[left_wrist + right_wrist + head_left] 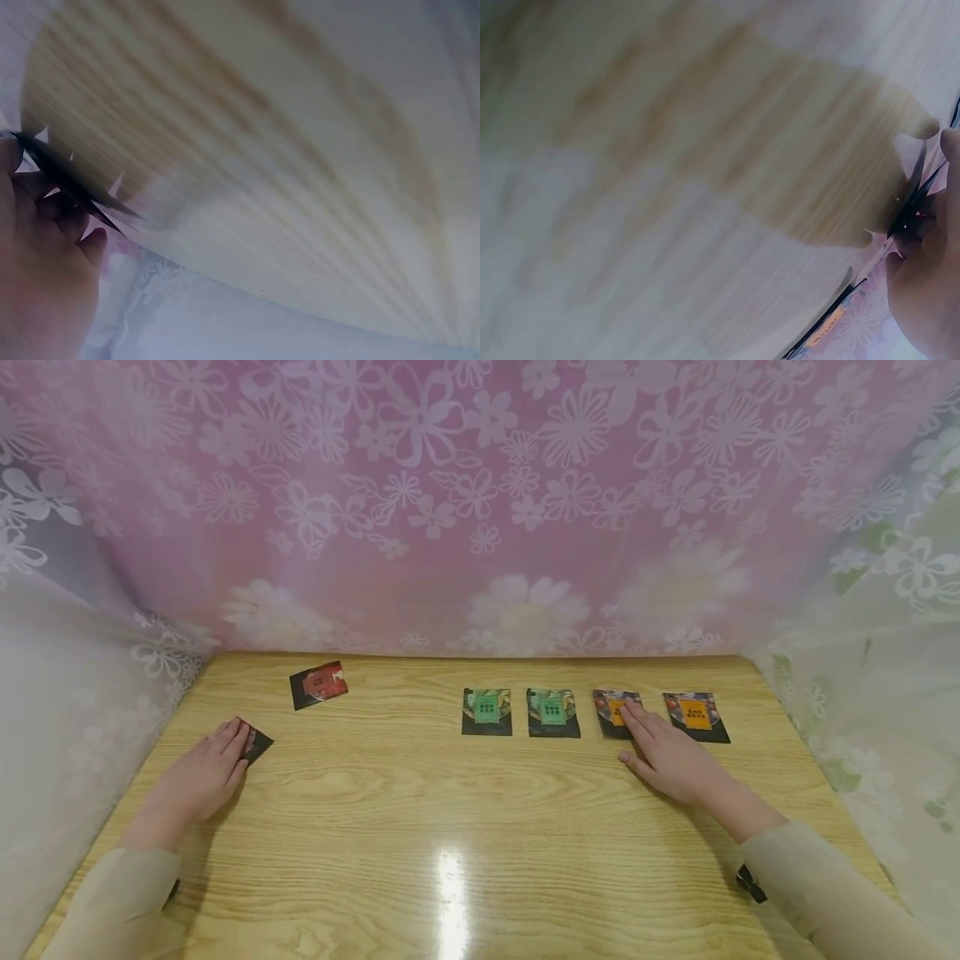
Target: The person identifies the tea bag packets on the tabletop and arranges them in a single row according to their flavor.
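Note:
At the table's left, my left hand [202, 774] rests on a small black packet [258, 746], its fingers covering most of it. In the left wrist view the packet [75, 186] shows as a thin dark edge between fingers and tabletop. A black packet with a red label [321, 683] lies slightly farther back. On the right, my right hand [671, 758] lays straight fingers on a packet with an orange label [606, 718], the thumb apart on the wood. Just right of it is another orange-labelled packet [699, 717], partly behind that hand.
Two green-labelled packets [487, 711] lie side by side left of the orange ones. The wood-grain table [375, 827] meets a pink flowered curtain [450, 527] at the back, with pale flowered sheets at both sides. A light glare marks the table's front middle.

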Demonstrator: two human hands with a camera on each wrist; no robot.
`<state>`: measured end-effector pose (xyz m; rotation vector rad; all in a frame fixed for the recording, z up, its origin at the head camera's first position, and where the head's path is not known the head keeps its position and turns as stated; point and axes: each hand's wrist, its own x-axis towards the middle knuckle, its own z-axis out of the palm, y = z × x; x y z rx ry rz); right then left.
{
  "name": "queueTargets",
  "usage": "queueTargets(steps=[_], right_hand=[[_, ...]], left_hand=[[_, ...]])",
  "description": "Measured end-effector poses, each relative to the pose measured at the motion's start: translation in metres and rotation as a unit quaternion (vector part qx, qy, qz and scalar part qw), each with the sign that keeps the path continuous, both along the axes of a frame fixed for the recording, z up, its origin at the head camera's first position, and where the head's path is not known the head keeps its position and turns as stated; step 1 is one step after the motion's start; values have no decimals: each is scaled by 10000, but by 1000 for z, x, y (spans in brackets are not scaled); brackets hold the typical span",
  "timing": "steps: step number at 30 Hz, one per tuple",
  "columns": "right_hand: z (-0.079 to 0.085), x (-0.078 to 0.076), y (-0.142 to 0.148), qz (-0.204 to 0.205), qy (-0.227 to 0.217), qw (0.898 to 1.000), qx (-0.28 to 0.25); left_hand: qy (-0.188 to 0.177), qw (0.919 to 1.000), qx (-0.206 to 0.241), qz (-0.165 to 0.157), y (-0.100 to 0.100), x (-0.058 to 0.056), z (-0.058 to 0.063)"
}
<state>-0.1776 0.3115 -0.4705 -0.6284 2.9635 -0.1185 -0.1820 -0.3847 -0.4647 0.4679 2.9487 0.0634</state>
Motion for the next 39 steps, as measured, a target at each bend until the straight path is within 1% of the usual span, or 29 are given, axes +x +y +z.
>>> queueTargets(steps=[3,6,12,18,23,25,30,39], right_hand=[[0,-1,0,8,-4,10000,25],[0,0,-1,34,21,10000,27],[2,1,-1,22,29,10000,-8],[2,1,-2,-6,-11,10000,13],[3,1,-2,26,14,10000,-33],[4,1,-2,45,22,10000,-43],[4,1,-1,48,26,10000,-24],[2,0,-1,32,-16,10000,-38]], left_hand=[[-96,9999,10,25,4,-1,-1],[-52,10000,-9,-35,11,-2,-2],[161,9992,-71,-353,30,-5,-4],[161,9984,-75,-542,52,-8,-3],[339,9959,-52,-840,70,-9,-3],[351,9949,-78,-942,79,-10,-3],[348,9924,-37,-1176,100,-16,-3],[283,9856,90,-1662,135,-33,-3]])
